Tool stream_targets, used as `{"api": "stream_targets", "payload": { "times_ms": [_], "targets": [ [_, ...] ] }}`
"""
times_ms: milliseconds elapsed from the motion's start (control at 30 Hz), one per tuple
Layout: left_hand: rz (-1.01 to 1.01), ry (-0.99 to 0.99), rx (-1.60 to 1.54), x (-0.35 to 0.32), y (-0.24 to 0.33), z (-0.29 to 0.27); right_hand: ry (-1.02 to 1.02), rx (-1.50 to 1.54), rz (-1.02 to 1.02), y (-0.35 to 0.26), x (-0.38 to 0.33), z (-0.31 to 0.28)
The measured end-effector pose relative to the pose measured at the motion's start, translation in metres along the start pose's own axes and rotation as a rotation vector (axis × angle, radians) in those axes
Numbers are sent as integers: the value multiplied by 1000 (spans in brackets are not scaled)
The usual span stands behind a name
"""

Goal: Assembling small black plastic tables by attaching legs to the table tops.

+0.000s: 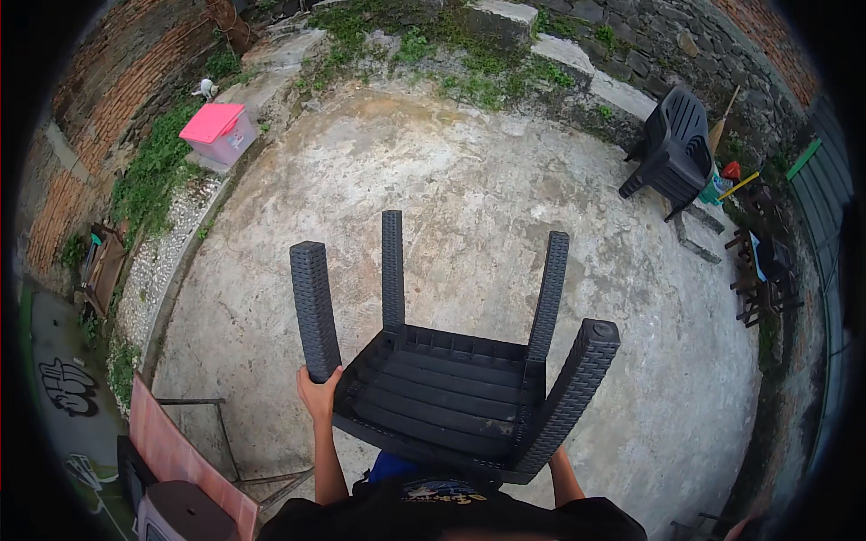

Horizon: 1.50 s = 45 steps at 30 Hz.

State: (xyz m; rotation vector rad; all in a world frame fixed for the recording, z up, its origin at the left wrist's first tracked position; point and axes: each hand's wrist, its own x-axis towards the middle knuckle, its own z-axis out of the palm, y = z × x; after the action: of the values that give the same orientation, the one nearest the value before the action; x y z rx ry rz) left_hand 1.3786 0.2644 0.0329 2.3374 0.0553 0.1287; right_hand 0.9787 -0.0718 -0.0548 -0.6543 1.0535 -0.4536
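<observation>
In front of my body is a small black plastic table [433, 389], turned upside down. Its four woven-pattern legs point upward, and the ribbed underside of its top faces me. My left hand [319, 389] is closed round the foot of the near left leg, thumb on the inner side. On the other side, my right hand [560, 460] is at the near right corner, behind the leg. Its fingers are hidden there, and only the wrist and a bit of the hand show as it supports that corner.
Stacked black plastic chairs [675, 151] stand at the far right, beside a broom and a green bucket. A pink-lidded storage box [218, 135] sits at the far left. Near left is a reddish tabletop [185, 455] on a metal frame. Dark wooden furniture [762, 275] stands along the right side.
</observation>
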Motion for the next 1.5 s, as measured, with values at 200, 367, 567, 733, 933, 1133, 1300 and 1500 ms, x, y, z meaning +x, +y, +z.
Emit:
{"api": "stream_targets", "payload": {
  "times_ms": [200, 367, 567, 733, 933, 1133, 1300, 1500],
  "targets": [
    [-76, -88, 151, 116, 46, 114, 10, 114, 225, -60, 133, 60],
    [-81, -289, 381, 226, 83, 211, -72, -104, 399, -101, 252, 79],
    [-91, -557, 586, 331, 107, 362, -147, -446, 617, -140, 420, 131],
    [-95, -643, 723, 377, 112, 491, -223, -448, 715, -136, 555, 124],
    [-69, -585, 773, 391, 140, 568, -228, -517, 623, -113, 631, 57],
    [-16, -495, 665, 382, 131, 617, -238, -574, 487, -88, 690, 24],
    [-32, -447, 589, 373, 92, 633, -234, -414, 434, -62, 697, 25],
    [115, -467, 443, 354, 81, 658, -138, -132, 391, -53, 686, 11]
  ]
}}
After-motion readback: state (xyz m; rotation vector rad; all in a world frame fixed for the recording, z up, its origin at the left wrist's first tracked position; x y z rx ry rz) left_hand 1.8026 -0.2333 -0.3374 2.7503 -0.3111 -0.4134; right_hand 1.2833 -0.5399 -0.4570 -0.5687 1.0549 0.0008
